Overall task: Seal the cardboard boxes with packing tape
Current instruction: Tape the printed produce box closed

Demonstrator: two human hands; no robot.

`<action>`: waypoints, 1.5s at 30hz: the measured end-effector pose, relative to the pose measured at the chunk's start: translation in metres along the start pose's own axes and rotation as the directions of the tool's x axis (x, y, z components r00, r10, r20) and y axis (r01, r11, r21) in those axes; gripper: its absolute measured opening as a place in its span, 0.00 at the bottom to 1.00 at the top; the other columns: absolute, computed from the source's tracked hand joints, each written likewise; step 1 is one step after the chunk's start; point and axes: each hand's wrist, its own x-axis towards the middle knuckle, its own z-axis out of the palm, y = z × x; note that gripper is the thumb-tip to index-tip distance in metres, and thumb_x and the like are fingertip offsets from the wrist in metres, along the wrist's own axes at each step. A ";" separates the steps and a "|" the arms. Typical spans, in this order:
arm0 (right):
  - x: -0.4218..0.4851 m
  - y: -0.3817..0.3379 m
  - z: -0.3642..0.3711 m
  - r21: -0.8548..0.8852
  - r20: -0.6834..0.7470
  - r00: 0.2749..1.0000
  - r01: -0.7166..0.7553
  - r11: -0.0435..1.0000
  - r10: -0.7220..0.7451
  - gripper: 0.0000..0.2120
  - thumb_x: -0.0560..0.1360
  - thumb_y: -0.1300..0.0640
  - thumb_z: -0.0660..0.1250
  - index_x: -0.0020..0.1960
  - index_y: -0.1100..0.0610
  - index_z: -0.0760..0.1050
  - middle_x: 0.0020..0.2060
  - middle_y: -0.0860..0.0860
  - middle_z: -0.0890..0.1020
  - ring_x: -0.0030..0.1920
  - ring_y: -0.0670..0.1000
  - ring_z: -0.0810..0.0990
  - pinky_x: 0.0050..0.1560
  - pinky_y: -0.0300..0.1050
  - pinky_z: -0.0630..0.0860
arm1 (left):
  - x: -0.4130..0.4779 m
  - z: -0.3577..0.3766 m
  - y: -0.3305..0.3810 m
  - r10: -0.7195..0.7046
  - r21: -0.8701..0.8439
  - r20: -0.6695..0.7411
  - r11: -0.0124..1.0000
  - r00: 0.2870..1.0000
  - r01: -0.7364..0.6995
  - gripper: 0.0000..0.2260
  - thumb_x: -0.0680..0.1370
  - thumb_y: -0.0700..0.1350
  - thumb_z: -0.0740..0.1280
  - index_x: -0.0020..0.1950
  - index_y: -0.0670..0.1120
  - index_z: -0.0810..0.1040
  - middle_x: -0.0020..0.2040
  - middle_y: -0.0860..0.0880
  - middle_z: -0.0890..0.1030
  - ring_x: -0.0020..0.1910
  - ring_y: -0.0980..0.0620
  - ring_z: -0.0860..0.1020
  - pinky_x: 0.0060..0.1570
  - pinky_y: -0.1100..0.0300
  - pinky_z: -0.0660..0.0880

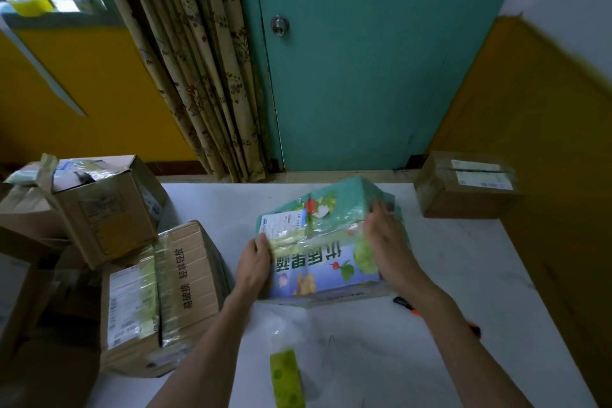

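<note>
Sitting mid-table [480,275] in the head view, the printed box [318,262] is closed, tilted with its far end raised, and shiny tape crosses its top beside a white label; its contents are hidden. At the table's left edge a taped box [172,288] lies shut, and behind it a rear box [99,212] has a crumpled, partly lifted top, though nothing inside can be seen. A small box [463,190] sits closed at the far right corner. The left hand [255,262] grips the printed box's left edge, thumb on top over the tape and fingers curled round the side. The right hand [387,242], blurred, lies spread with straight fingers pressed flat against the box's right top. A green roll [286,378] rests near the front edge between the forearms, and an orange tool [409,307] pokes out from under the right forearm.
</note>
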 end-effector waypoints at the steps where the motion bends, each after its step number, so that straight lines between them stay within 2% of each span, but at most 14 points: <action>1: -0.006 -0.015 0.004 -0.151 0.024 0.999 0.052 0.987 -0.049 0.31 0.80 0.37 0.38 0.81 0.46 0.44 0.79 0.41 0.43 0.79 0.50 0.38 0.77 0.56 0.40 | -0.004 0.003 0.003 -0.014 -0.027 0.050 1.000 0.999 0.015 0.25 0.86 0.57 0.51 0.61 0.38 0.76 0.59 0.38 0.80 0.54 0.44 0.76 0.48 0.59 0.67; 4: -0.012 -0.033 0.033 -0.513 0.107 0.980 0.197 0.836 -0.165 0.36 0.74 0.33 0.26 0.80 0.44 0.36 0.78 0.43 0.34 0.77 0.55 0.30 0.74 0.67 0.36 | -0.017 0.012 0.022 0.120 -0.221 0.160 0.972 0.980 -0.083 0.30 0.83 0.65 0.50 0.61 0.44 0.80 0.57 0.45 0.84 0.56 0.47 0.81 0.50 0.63 0.73; 8: 0.004 -0.043 0.045 -0.534 -0.107 0.978 0.095 0.840 -0.179 0.26 0.82 0.38 0.39 0.79 0.38 0.50 0.80 0.47 0.51 0.79 0.51 0.47 0.74 0.62 0.49 | -0.033 0.006 0.068 0.252 -0.417 0.205 0.897 0.946 -0.149 0.25 0.80 0.71 0.55 0.64 0.58 0.80 0.59 0.51 0.85 0.59 0.51 0.83 0.62 0.50 0.78; 11: 0.017 -0.047 0.038 -0.586 -0.200 0.958 0.050 0.809 -0.204 0.25 0.81 0.35 0.44 0.76 0.39 0.58 0.76 0.51 0.60 0.73 0.54 0.56 0.67 0.58 0.54 | -0.039 -0.003 0.088 0.310 -0.402 0.231 0.894 0.922 -0.200 0.22 0.75 0.71 0.63 0.64 0.64 0.78 0.58 0.55 0.84 0.57 0.53 0.83 0.62 0.49 0.78; 14: 0.031 -0.042 0.028 -0.609 -0.218 0.966 -0.024 0.792 -0.139 0.30 0.77 0.30 0.42 0.76 0.38 0.57 0.77 0.53 0.56 0.75 0.59 0.53 0.71 0.69 0.50 | -0.041 -0.008 0.103 0.300 -0.275 0.270 0.935 0.915 -0.225 0.15 0.74 0.70 0.67 0.59 0.69 0.77 0.53 0.58 0.85 0.52 0.56 0.84 0.58 0.52 0.80; 18: 0.047 -0.032 0.017 -0.426 -0.166 0.978 -0.187 0.885 0.127 0.35 0.74 0.24 0.43 0.78 0.35 0.48 0.80 0.50 0.44 0.78 0.63 0.44 0.73 0.72 0.49 | -0.035 -0.013 0.108 0.264 -0.191 0.288 0.958 0.920 -0.215 0.20 0.74 0.65 0.63 0.64 0.62 0.76 0.56 0.51 0.85 0.52 0.49 0.84 0.58 0.45 0.80; 22: 0.047 -0.036 0.016 -0.283 -0.174 0.966 -0.237 0.929 0.193 0.38 0.72 0.23 0.52 0.77 0.38 0.53 0.78 0.55 0.55 0.72 0.63 0.67 0.64 0.57 0.68 | -0.037 -0.019 0.114 0.231 -0.032 0.241 0.973 0.943 -0.230 0.18 0.83 0.55 0.55 0.70 0.51 0.70 0.62 0.43 0.81 0.56 0.42 0.81 0.60 0.44 0.78; 25: 0.050 -0.041 0.022 -0.293 -0.231 0.966 -0.181 0.939 0.114 0.30 0.74 0.26 0.56 0.71 0.40 0.63 0.65 0.57 0.70 0.59 0.61 0.76 0.48 0.48 0.69 | -0.043 -0.024 0.110 0.228 0.084 0.140 0.967 0.964 -0.241 0.19 0.84 0.58 0.57 0.70 0.49 0.69 0.60 0.43 0.81 0.55 0.41 0.81 0.58 0.47 0.78; 28: 0.052 -0.042 0.033 -0.333 -0.285 0.959 -0.088 0.939 -0.011 0.19 0.77 0.32 0.57 0.61 0.42 0.70 0.52 0.55 0.76 0.50 0.60 0.78 0.41 0.47 0.67 | -0.042 -0.037 0.099 0.220 0.153 0.096 0.960 0.971 -0.233 0.24 0.79 0.65 0.63 0.64 0.48 0.73 0.55 0.46 0.82 0.52 0.44 0.82 0.53 0.49 0.80; 34: 0.056 -0.051 0.058 -0.447 -0.279 0.925 0.112 0.888 -0.257 0.12 0.84 0.51 0.55 0.62 0.51 0.73 0.51 0.55 0.80 0.46 0.57 0.79 0.38 0.45 0.66 | -0.035 -0.059 0.071 0.234 0.241 0.010 0.943 0.972 -0.230 0.23 0.85 0.60 0.53 0.60 0.41 0.73 0.56 0.36 0.81 0.51 0.38 0.80 0.47 0.51 0.75; 37: 0.053 -0.054 0.058 -0.416 -0.254 0.951 0.058 0.908 -0.177 0.18 0.85 0.47 0.50 0.69 0.51 0.68 0.63 0.57 0.76 0.55 0.60 0.78 0.45 0.49 0.70 | -0.037 -0.057 0.076 0.216 0.297 0.022 0.931 0.976 -0.212 0.24 0.85 0.60 0.52 0.64 0.40 0.71 0.58 0.36 0.80 0.54 0.36 0.79 0.50 0.50 0.74; 41: 0.040 -0.054 0.044 -0.268 -0.157 0.988 -0.042 0.963 -0.001 0.36 0.82 0.37 0.51 0.81 0.53 0.44 0.79 0.55 0.56 0.72 0.60 0.68 0.66 0.54 0.69 | -0.047 -0.047 0.087 0.246 0.385 0.029 0.892 0.969 -0.238 0.36 0.75 0.74 0.60 0.68 0.46 0.65 0.53 0.46 0.81 0.50 0.41 0.81 0.49 0.49 0.78; 43: 0.034 -0.050 0.041 -0.163 -0.125 0.992 -0.032 0.986 0.011 0.46 0.76 0.32 0.61 0.81 0.52 0.41 0.78 0.52 0.59 0.72 0.58 0.68 0.67 0.52 0.68 | -0.049 -0.045 0.089 0.241 0.375 0.033 0.897 0.970 -0.235 0.38 0.70 0.75 0.65 0.65 0.47 0.65 0.50 0.49 0.80 0.49 0.43 0.81 0.46 0.52 0.77; 45: 0.032 -0.043 0.041 -0.016 -0.116 0.992 -0.061 0.998 0.058 0.51 0.72 0.35 0.70 0.80 0.54 0.45 0.70 0.49 0.71 0.63 0.52 0.76 0.59 0.45 0.74 | -0.048 -0.046 0.088 0.229 0.349 0.038 0.909 0.973 -0.228 0.34 0.72 0.72 0.66 0.63 0.47 0.66 0.52 0.48 0.80 0.50 0.43 0.81 0.47 0.51 0.79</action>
